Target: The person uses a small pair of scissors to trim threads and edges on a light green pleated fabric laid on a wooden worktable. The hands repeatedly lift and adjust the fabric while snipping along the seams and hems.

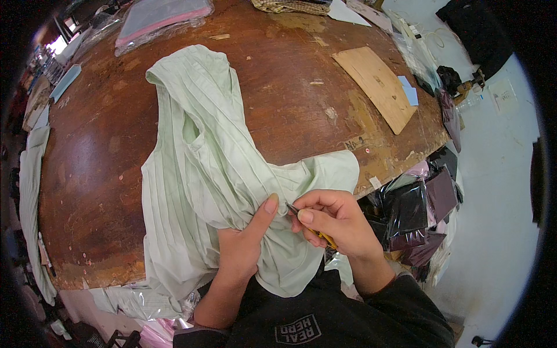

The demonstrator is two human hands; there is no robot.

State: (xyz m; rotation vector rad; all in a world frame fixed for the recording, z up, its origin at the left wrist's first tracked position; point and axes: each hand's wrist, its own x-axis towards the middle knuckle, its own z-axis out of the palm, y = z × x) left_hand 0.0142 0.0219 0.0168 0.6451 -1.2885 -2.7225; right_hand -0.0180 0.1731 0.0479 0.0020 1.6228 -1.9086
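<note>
A pale green pleated garment (200,151) lies loosely bunched across the table's near part, its lower end hanging over the edge against my dark clothing. My left hand (246,240) is closed on its fabric, the thumb pressed on top and the fingers hidden beneath. Just to the right, my right hand (333,220) grips a small pair of thread snips (326,239) with yellow handles and dark blades. The blade tips touch or nearly touch the cloth beside my left thumb. Whether a thread lies between the blades is too small to tell.
The worn brown wooden table (93,191) carries a tan board (377,87) at right and a clear-wrapped pink-edged stack (162,20) at the far left. Folded checked cloth (290,6) sits at the back. Dark plastic-wrapped packages (409,211) are piled beyond the right edge.
</note>
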